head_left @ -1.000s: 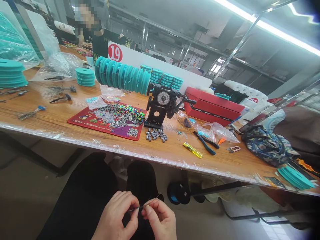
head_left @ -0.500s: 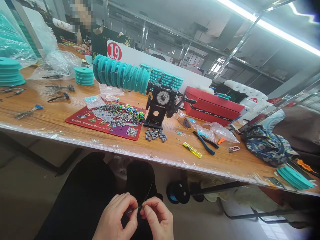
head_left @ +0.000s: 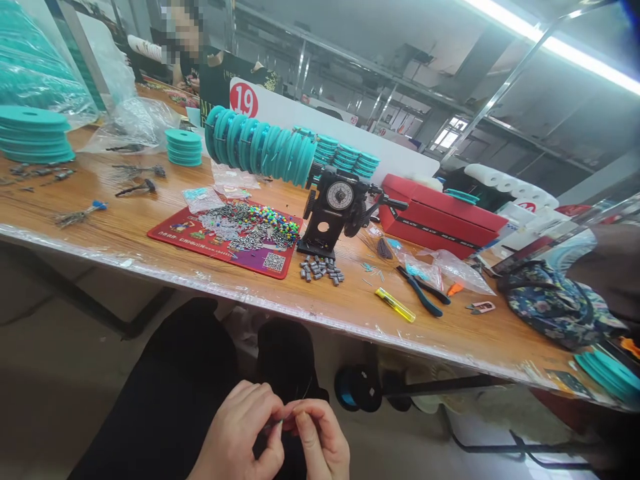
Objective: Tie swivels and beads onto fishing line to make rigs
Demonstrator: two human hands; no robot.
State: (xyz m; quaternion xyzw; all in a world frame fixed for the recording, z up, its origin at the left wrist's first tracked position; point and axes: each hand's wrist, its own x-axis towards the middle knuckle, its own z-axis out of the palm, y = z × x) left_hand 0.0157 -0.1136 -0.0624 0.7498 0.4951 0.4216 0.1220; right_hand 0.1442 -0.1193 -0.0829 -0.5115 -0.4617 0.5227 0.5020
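Low in the view, over my lap, my left hand (head_left: pixel 245 430) is closed in a pinch with thumb and forefinger together. Beside it, touching at the fingertips, my right hand (head_left: pixel 323 437) is pinched too. A thin dark line (head_left: pixel 306 387) sticks up from the right fingertips. Between the fingers the line is mostly hidden. A tiny pale greenish bit shows at the left thumb tip, too small to name.
Ahead on the table (head_left: pixel 345 307) stands a black winding device (head_left: pixel 333 207) carrying teal spools (head_left: pixel 260 147). Beads (head_left: pixel 250 223) lie on a red mat (head_left: pixel 175 230). Grey cylinders (head_left: pixel 320 268), a yellow cutter (head_left: pixel 395 305) and pliers (head_left: pixel 425 293) lie to the right.
The fingertips of both hands have come together, and less of the line shows between and above them. My view has turned slightly left, so the table things sit further right.
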